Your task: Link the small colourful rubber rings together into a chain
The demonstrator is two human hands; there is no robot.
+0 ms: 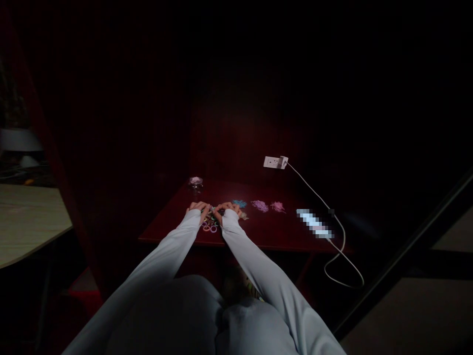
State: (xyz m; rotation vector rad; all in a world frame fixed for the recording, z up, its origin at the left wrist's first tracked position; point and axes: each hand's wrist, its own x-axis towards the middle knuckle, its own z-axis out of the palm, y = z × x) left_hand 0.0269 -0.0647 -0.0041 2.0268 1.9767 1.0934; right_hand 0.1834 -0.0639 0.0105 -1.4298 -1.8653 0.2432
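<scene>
My left hand (198, 208) and my right hand (229, 208) meet over a pile of small coloured rings (210, 229) that look like hair ties. Fingertips of both hands are bent together in a pinch, close to each other. Whatever they hold is too small and dim to name. Just past my right hand lies a heap of thin blue pieces (240, 203). A purple heap (260, 205) and a pink heap (278, 206) lie farther right. Beside my right wrist is a small pale bundle (244, 216), partly hidden.
A clear jar (195, 183) with pale pink contents stands at the back left of the dark red table (166, 224). On the right lies a blurred, bright phone-like object (315, 224) with a white cable (344, 231) running to a wall socket (272, 162). A pale wooden table (29, 217) is at far left.
</scene>
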